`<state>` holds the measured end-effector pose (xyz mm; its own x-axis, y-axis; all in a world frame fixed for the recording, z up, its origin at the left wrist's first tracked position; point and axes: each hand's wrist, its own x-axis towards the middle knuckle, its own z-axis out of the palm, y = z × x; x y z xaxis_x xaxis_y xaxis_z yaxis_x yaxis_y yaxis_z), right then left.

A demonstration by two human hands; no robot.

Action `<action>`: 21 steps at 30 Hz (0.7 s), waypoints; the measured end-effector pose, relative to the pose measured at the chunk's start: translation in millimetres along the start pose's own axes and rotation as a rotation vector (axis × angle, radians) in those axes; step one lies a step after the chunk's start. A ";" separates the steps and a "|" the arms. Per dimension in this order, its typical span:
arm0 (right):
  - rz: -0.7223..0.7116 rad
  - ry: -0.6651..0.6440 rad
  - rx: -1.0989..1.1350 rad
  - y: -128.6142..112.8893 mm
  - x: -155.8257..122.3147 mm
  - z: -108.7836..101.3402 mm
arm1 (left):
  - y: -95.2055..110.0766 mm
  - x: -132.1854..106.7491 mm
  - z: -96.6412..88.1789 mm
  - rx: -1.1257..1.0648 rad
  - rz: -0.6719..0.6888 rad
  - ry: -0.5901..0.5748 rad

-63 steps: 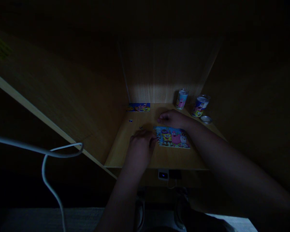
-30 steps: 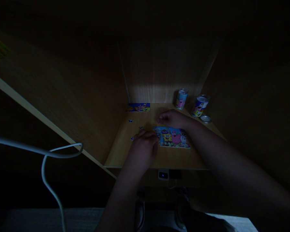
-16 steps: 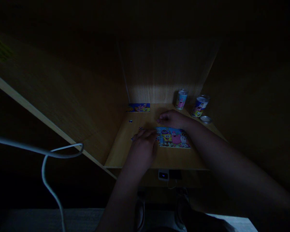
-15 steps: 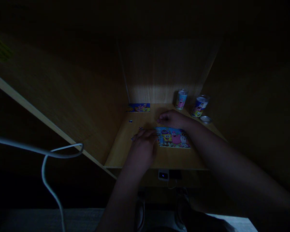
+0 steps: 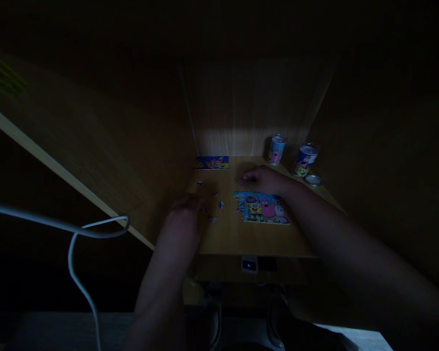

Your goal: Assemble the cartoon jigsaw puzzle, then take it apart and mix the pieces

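The scene is very dark. A colourful cartoon jigsaw puzzle (image 5: 262,207), nearly whole, lies on a small wooden desk (image 5: 241,239). My right hand (image 5: 260,179) rests at the puzzle's far left corner, fingers curled on the desk; what they hold, if anything, is hidden. My left hand (image 5: 185,212) sits at the desk's left side, beside several loose puzzle pieces (image 5: 215,210). Its fingers are lost in shadow.
Two printed cans (image 5: 276,149) (image 5: 305,160) stand at the back right, with a round lid (image 5: 313,180) lying beside them. A printed strip (image 5: 212,163) lies against the back wall. A white cable (image 5: 73,243) loops at the left. Wooden panels enclose the desk.
My left hand has pulled away leftward from the puzzle's left edge, uncovering several loose pieces. My right hand has stayed put. The view shifted slightly.
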<state>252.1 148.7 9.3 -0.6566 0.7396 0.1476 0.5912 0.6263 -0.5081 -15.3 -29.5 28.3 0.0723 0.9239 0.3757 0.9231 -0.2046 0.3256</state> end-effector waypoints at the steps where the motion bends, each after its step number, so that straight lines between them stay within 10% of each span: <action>1: -0.002 -0.002 -0.006 -0.5 -0.1 -0.2 | -3.8 -0.7 -2.0 0.021 -0.015 -0.012; 21: 0.002 -0.013 0.000 -3.3 -0.4 -0.8 | -4.1 -1.7 3.7 -0.063 0.056 -0.206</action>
<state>250.7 146.5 11.5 -0.6618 0.7373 0.1357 0.5924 0.6252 -0.5082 -17.8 -28.9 23.1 0.2043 0.9557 0.2120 0.8907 -0.2713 0.3648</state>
